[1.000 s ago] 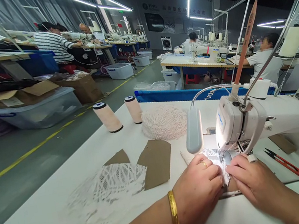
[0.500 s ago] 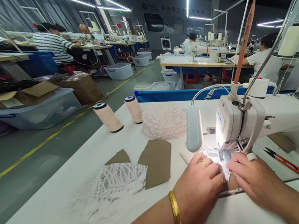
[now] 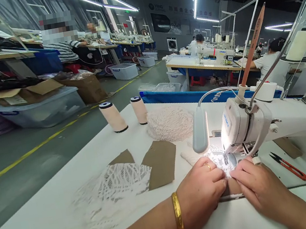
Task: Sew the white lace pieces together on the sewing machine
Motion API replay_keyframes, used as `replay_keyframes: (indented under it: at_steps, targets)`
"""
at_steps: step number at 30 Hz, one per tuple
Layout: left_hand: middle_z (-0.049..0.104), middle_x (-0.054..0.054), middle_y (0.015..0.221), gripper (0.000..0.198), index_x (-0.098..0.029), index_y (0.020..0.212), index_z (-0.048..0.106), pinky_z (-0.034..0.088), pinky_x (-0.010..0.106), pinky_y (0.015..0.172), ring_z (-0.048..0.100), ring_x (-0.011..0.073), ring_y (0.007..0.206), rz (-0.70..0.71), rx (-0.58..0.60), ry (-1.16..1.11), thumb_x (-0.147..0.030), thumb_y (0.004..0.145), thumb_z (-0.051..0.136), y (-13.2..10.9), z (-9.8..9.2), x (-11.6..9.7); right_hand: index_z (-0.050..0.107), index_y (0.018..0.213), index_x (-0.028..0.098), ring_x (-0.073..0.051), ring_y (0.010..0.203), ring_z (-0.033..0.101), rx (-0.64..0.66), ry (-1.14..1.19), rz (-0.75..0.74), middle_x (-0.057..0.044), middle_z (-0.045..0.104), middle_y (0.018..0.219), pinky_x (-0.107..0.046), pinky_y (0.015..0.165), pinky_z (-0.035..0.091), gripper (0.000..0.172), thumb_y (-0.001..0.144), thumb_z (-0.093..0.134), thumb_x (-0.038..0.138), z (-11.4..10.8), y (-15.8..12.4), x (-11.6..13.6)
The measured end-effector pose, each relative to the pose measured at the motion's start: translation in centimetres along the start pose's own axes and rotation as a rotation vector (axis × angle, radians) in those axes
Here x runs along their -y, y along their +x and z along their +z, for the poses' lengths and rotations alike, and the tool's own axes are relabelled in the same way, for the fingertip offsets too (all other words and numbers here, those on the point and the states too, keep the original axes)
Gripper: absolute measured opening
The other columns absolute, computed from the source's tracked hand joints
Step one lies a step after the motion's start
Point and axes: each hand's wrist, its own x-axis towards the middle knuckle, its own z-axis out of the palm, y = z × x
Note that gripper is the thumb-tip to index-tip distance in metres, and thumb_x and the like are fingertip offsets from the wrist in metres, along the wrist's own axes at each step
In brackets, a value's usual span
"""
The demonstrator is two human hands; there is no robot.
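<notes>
White lace (image 3: 217, 155) lies under the needle area of a white sewing machine (image 3: 240, 122), lit by its lamp (image 3: 199, 130). My left hand (image 3: 202, 184), with a ring and a gold bangle, presses on the lace left of the needle, fingers closed together at its edge. On the right, my right hand (image 3: 256, 179) pinches the lace's near edge close to the presser foot. The needle tip is hard to make out. Left of my hands, a white lace piece (image 3: 123, 181) partly covers brown card patterns (image 3: 162, 164).
Two thread cones (image 3: 113, 117) stand at the table's back left beside a heap of pale lace (image 3: 170, 123). Orange-handled thread snips (image 3: 289, 166) lie right of my right hand. A pencil (image 3: 254, 43) stands upright on the machine head. Other people sit at machines beyond.
My right hand has slid slightly left along the lace edge, and more lace shows at the foot. The view has shifted a little; both hands stay at the lace.
</notes>
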Motion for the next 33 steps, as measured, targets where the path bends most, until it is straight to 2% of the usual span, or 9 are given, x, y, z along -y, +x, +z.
replay_keyframes:
  at_steps: [5,14,18,23,26,30,33]
  targets:
    - [0.071,0.003,0.086,0.01,-0.017,0.089,0.07,0.041,0.041,0.086,0.057,0.0214,0.077,-0.025,0.048,0.03,-0.01,0.084,0.065,0.2,0.0,0.8,0.065,0.119,0.02,-0.024,0.08,0.054,-0.012,-0.052,-0.009,-0.006,0.06,0.088,-0.031,0.063,0.038,0.033,0.097,0.045,0.005,0.4,0.1,-0.4]
    - [0.07,0.004,0.083,0.02,-0.018,0.085,0.07,0.041,0.039,0.084,0.059,0.0217,0.08,-0.054,0.058,0.113,-0.01,0.096,0.057,1.5,0.0,1.7,0.065,0.117,0.021,-0.021,0.071,0.056,-0.024,-0.105,0.039,-0.006,0.062,0.089,-0.032,0.059,0.037,0.031,0.1,0.042,0.009,0.8,0.3,-0.6]
    - [0.07,0.003,0.084,0.024,-0.018,0.082,0.07,0.042,0.039,0.081,0.06,0.0217,0.079,-0.089,0.11,0.142,-0.016,0.099,0.055,2.2,0.2,2.3,0.065,0.117,0.02,-0.022,0.071,0.057,-0.043,-0.121,0.021,-0.006,0.063,0.089,-0.033,0.06,0.039,0.03,0.102,0.041,0.01,0.8,0.2,-0.5]
    - [0.067,0.007,0.085,0.024,-0.016,0.077,0.065,0.046,0.041,0.079,0.06,0.0239,0.078,-0.259,0.21,0.137,-0.016,0.097,0.053,3.2,0.5,2.7,0.065,0.111,0.02,-0.022,0.07,0.058,-0.061,-0.126,0.012,-0.006,0.063,0.087,-0.033,0.061,0.042,0.028,0.102,0.041,0.01,0.8,0.1,-0.4]
    - [0.066,0.008,0.085,0.024,-0.016,0.072,0.061,0.048,0.043,0.081,0.061,0.0264,0.08,-0.334,0.222,0.073,-0.014,0.095,0.053,3.7,0.8,2.7,0.065,0.112,0.02,-0.021,0.069,0.058,-0.088,-0.134,-0.002,-0.006,0.063,0.086,-0.032,0.06,0.043,0.028,0.101,0.041,0.009,0.9,0.2,-0.4]
    - [0.064,0.008,0.085,0.02,-0.018,0.07,0.055,0.049,0.046,0.089,0.062,0.0281,0.086,-0.424,0.18,-0.069,-0.006,0.085,0.056,4.3,1.0,2.6,0.065,0.114,0.019,-0.022,0.071,0.06,-0.11,-0.127,-0.022,-0.006,0.063,0.087,-0.032,0.061,0.047,0.03,0.1,0.041,0.008,1.1,0.2,-0.6]
    - [0.062,0.005,0.079,0.018,-0.019,0.068,0.051,0.05,0.043,0.091,0.062,0.0268,0.087,-0.56,0.074,-0.252,-0.006,0.077,0.061,4.9,0.8,3.3,0.064,0.113,0.021,-0.022,0.074,0.062,-0.125,-0.096,-0.034,-0.006,0.064,0.088,-0.033,0.062,0.05,0.027,0.101,0.042,0.01,1.4,0.2,-0.9]
